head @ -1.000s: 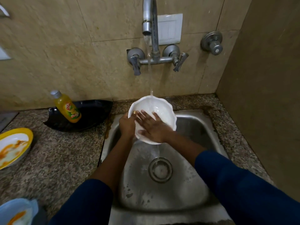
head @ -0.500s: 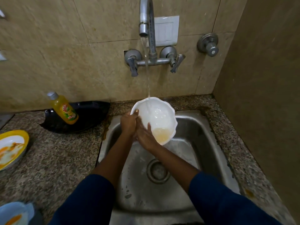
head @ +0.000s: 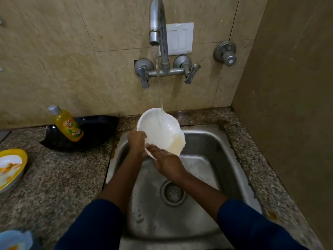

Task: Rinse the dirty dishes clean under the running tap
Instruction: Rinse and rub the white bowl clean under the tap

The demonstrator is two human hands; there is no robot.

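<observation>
A white scalloped bowl [head: 158,130] is held tilted over the steel sink [head: 212,141], open side toward me. Water from the tap [head: 156,24] falls onto its far rim, and cloudy yellowish water pools in its lower right part. My left hand [head: 137,141] grips the bowl's left rim. My right hand [head: 166,162] lies flat against the bowl's near lower edge, fingers stretched out and pointing left.
A yellow soap bottle [head: 67,124] rests in a black dish [head: 97,130] left of the sink. A dirty yellow-rimmed plate [head: 10,166] and a blue dish [head: 12,239] sit on the granite counter at the far left. The drain [head: 173,193] lies below my hands. A wall closes off the right side.
My right hand has slid from inside the bowl down to its near lower edge. The bowl has tilted to the right, and yellowish water now pools in it.
</observation>
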